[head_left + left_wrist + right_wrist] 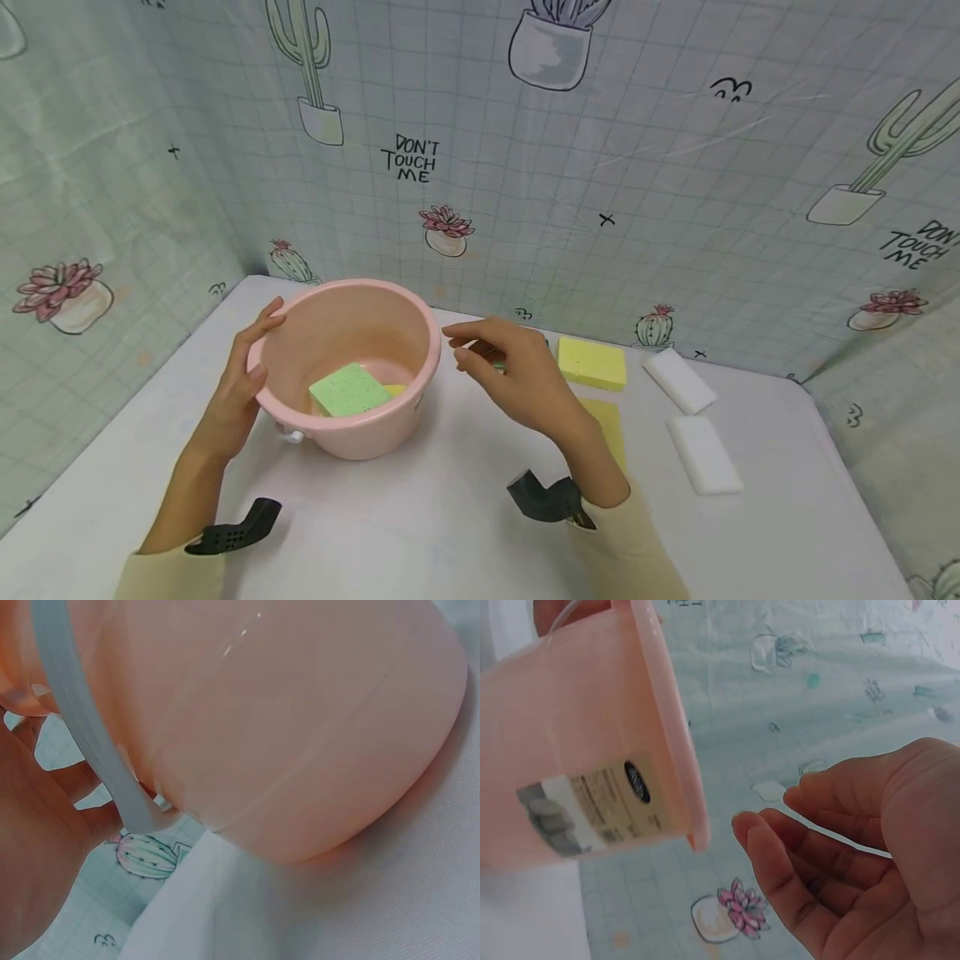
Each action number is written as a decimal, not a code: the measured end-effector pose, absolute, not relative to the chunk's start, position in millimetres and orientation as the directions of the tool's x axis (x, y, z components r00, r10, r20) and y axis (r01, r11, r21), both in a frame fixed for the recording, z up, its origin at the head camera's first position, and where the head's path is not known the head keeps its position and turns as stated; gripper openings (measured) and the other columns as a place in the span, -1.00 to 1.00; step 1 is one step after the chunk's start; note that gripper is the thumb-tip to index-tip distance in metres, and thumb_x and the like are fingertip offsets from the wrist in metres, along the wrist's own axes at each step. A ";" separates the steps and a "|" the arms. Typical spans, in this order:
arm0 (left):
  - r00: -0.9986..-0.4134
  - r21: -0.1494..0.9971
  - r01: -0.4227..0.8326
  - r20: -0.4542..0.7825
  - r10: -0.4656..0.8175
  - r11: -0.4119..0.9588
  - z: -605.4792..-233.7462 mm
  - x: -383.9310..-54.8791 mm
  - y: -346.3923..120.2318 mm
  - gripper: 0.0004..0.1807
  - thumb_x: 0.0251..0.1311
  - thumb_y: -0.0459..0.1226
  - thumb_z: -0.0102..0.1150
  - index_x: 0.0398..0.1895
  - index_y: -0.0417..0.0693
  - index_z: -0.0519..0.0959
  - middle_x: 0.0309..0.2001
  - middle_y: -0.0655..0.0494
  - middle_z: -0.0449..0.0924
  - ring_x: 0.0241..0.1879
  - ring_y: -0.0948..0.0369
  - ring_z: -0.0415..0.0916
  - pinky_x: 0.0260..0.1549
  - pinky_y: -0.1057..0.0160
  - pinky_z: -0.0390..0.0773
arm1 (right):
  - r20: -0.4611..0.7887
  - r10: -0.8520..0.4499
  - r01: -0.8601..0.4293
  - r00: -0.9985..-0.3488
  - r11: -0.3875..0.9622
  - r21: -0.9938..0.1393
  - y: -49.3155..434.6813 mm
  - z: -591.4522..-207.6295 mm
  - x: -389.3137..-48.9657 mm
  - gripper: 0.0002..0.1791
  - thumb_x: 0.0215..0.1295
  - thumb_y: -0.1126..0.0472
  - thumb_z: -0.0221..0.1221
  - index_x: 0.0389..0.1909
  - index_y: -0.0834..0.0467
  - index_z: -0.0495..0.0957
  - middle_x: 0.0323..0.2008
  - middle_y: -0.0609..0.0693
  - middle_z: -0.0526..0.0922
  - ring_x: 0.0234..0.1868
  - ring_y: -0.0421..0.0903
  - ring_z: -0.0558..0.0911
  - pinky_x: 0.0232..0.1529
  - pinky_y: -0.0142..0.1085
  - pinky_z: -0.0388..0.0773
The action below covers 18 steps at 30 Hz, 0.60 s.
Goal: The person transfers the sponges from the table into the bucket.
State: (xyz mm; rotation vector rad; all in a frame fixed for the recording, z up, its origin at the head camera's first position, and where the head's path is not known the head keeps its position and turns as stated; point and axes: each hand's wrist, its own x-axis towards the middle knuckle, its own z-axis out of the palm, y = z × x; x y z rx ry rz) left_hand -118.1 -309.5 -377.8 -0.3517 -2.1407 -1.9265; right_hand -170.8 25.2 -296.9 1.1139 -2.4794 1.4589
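Note:
A pink bucket (358,435) stands on the left part of the table, leaning a little toward me in the head view. My left hand (238,398) grips its left rim, with fingertips over the edge. In the left wrist view, the grey bail handle (82,720) runs down the bucket's side in front of those fingers. Inside the bucket lies a green sponge (349,390), partly covering a yellow sponge (395,389). My right hand (517,371) is just right of the rim, fingers loosely bent and holding nothing. Something green shows behind its fingers, mostly hidden.
Right of my right hand lie a yellow sponge (592,363) and a flat yellow piece (606,425) partly behind my forearm. Two white sponges, one farther back (679,381) and one nearer (705,455), lie beyond them. Cactus-print cloth (480,167) hangs behind the table (420,517).

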 end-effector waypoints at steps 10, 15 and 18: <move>-0.938 0.933 0.347 0.347 0.021 0.095 -378.8 -118.8 -309.9 -0.37 0.28 -0.21 -0.20 0.45 -0.01 0.09 0.51 0.21 -0.23 0.45 0.10 -0.21 0.20 0.38 0.22 | 0.407 -0.473 -0.577 -0.782 0.302 -0.758 64.1 -327.3 -171.9 -0.71 0.33 0.30 0.16 0.05 0.06 0.59 -0.12 -0.12 0.64 -0.25 -0.25 0.63 -0.18 -0.33 0.60; -0.944 0.939 0.328 0.330 0.002 0.105 -379.7 -119.5 -310.2 -0.36 0.28 -0.21 -0.20 0.45 -0.04 0.07 0.51 0.24 -0.22 0.45 0.10 -0.20 0.19 0.39 0.22 | 0.375 -0.437 -0.533 -0.817 0.325 -0.782 81.9 -343.3 -174.5 -0.69 0.33 0.33 0.15 0.06 0.08 0.58 -0.12 -0.10 0.64 -0.25 -0.19 0.64 -0.17 -0.32 0.60; -0.946 0.941 0.321 0.323 -0.004 0.108 -381.3 -120.1 -311.4 -0.36 0.27 -0.21 -0.20 0.45 -0.06 0.07 0.51 0.25 -0.21 0.44 0.10 -0.20 0.18 0.41 0.23 | 0.357 -0.421 -0.513 -0.834 0.352 -0.782 88.8 -350.1 -176.3 -0.69 0.32 0.33 0.16 0.06 0.08 0.58 -0.13 -0.10 0.64 -0.24 -0.19 0.63 -0.18 -0.32 0.60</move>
